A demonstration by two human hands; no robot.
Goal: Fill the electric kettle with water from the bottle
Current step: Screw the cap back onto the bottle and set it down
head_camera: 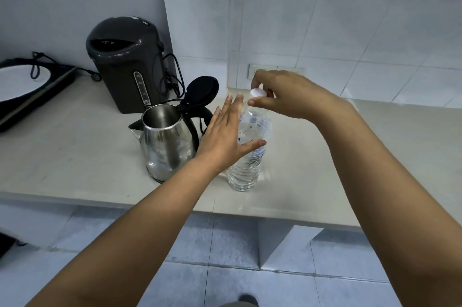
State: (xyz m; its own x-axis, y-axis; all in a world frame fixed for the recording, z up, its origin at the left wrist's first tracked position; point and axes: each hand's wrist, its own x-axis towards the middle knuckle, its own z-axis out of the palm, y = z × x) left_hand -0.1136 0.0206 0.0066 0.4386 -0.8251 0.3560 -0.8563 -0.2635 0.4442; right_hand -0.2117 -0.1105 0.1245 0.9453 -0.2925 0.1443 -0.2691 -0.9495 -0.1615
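A steel electric kettle [166, 140] stands on the counter with its black lid [202, 89] flipped up and its inside bare. Right beside it stands a clear plastic water bottle [246, 169], upright. My left hand [226, 135] is spread with straight fingers against the bottle's left side, thumb across its front. My right hand [287, 93] is above the bottle and pinches its white cap [258, 93] at the neck. Whether the cap is still screwed on is hidden by my fingers.
A dark grey hot-water dispenser [127, 61] with black cords stands behind the kettle. An induction cooktop [30, 89] lies at the far left. A wall socket [255, 71] sits behind my right hand. The counter's front edge [225, 209] runs below the bottle.
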